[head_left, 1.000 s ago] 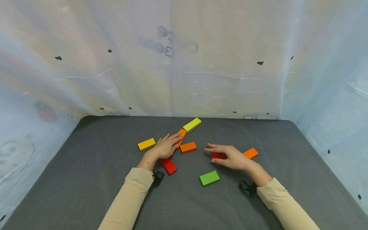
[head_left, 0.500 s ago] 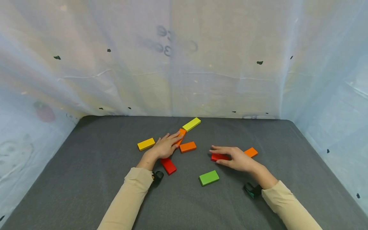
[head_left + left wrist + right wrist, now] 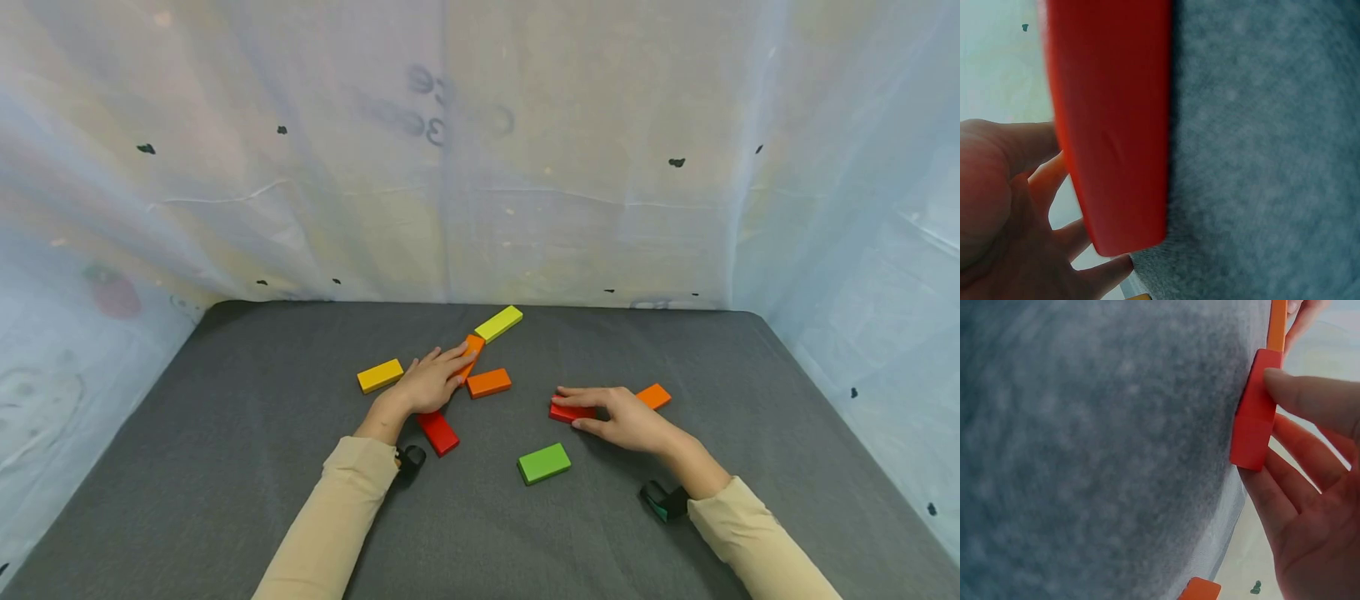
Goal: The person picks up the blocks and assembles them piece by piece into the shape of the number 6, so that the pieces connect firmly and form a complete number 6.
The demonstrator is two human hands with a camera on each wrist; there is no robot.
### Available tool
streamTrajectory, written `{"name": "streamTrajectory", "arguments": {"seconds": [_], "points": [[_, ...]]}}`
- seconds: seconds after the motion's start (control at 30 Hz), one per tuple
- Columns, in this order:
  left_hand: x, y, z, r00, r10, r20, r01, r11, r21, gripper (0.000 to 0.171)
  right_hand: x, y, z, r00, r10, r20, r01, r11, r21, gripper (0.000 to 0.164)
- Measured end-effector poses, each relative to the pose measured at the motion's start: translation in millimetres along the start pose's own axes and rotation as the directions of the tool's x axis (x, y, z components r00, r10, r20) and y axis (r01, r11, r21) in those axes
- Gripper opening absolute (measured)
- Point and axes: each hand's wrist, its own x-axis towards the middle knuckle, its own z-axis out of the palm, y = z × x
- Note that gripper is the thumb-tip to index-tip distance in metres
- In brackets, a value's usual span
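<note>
Red block [image 3: 564,412] on the right lies on the gray cloth [image 3: 187,500]. The right hand [image 3: 624,418] grips it, thumb on the near side and fingers on the far side. The left hand [image 3: 427,385] is spread out, its long fingers resting on top of a slanted orange block [image 3: 475,342].

The gripped one could slip or spin if thumb and fingers press unevenly. A middle orange block [image 3: 489,383] sits just beside the slanted one; I cannot tell if they touch. A push from the left hand could knock it, or shove the pale yellow block [image 3: 498,323] at the far end. The near-left red block [image 3: 440,437] is close to the left wrist, so a careless arm could bump it.

Count eight blocks. Three are orange: slanted, middle, and the right orange block [image 3: 655,396]. Two are red. Two are yellow: the pale one and a deep yellow block [image 3: 380,376] on the left. One is a green block [image 3: 544,463], near, alone.
</note>
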Motion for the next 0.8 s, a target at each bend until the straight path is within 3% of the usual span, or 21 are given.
{"name": "streamTrajectory", "arguments": {"seconds": [0.37, 0.8], "points": [[0.2, -1.3, 0.9, 1.000, -0.006, 0.004, 0.006, 1.000, -0.008, 0.050, 3, -1, 1, 1.000, 0.002, -0.021, -0.002, 1.000, -0.013, 0.041], [0.9, -1.2, 1.1, 1.000, 0.001, 0.002, -0.001, 1.000, 0.015, 0.049, 20, -5, -2, 0.996, 0.009, -0.087, -0.008, 1.000, 0.011, 0.040]]}}
